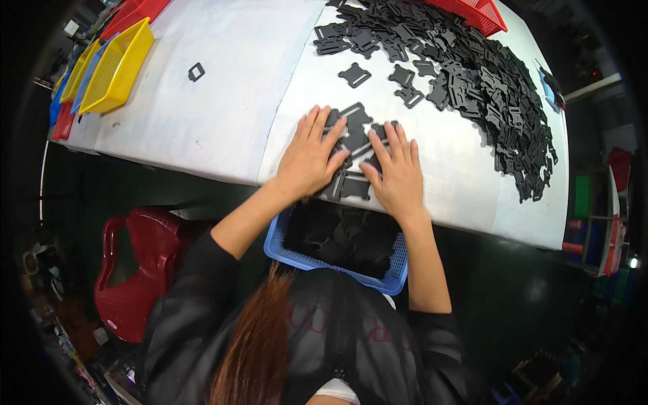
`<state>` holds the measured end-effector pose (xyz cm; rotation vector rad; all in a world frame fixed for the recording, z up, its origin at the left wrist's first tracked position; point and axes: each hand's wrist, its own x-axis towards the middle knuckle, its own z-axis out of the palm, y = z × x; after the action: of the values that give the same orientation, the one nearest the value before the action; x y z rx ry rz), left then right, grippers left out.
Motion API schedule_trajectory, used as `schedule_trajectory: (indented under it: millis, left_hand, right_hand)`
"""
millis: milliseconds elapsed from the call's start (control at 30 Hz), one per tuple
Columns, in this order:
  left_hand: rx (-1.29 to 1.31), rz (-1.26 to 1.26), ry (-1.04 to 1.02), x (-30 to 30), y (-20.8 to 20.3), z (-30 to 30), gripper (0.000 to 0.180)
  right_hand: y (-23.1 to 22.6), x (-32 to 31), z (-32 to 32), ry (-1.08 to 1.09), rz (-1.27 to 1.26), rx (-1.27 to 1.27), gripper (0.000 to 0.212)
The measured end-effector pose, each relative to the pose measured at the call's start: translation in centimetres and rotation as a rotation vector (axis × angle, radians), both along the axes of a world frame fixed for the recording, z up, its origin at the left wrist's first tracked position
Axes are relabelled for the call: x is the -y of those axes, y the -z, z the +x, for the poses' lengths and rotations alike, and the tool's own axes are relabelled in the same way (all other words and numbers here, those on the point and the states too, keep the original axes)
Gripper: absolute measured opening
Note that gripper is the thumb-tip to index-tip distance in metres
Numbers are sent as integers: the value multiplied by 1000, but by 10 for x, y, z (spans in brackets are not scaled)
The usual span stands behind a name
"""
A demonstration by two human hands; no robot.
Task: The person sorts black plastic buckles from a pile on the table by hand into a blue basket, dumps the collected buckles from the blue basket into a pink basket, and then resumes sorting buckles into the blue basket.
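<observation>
A small group of flat black plastic buckle pieces (354,128) lies on the white table between my hands. My left hand (307,158) rests palm down at the group's left side, its fingers stretched over the outer pieces. On the right side, my right hand (399,174) lies flat with fingers spread, touching pieces that it partly covers. Another black piece (354,186) sits at the table's front edge between my wrists. Just below that edge is a blue basket (287,256) with many black pieces (344,233) in it.
A large heap of black pieces (486,94) spreads over the table's right side, with a red basket (478,15) behind. One black piece (356,75) lies apart. A black frame (196,71) and yellow basket (118,67) are left. A dark red chair (152,270) stands lower left.
</observation>
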<state>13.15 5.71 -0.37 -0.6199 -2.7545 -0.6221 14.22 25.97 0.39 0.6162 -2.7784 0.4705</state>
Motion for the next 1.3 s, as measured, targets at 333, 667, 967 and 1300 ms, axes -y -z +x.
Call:
schedule_trajectory:
  millis: [333,667,967,1300]
  left_hand:
    - [38,411,163,-9,-31,51,36]
    - [-102,63,28,-34,-3,-105,31]
    - [-66,34,155,-58,-14,-137,42]
    - [62,-91,112,-28,-14,-81,40]
  right_hand:
    - [-15,-21,55,-156,-519,60,26]
    - [1,-44,-100,186,82,-244,33]
    - [-41,-59,-73,225,-309,101,18]
    - [1,-79,-100,241,-19,-4,38]
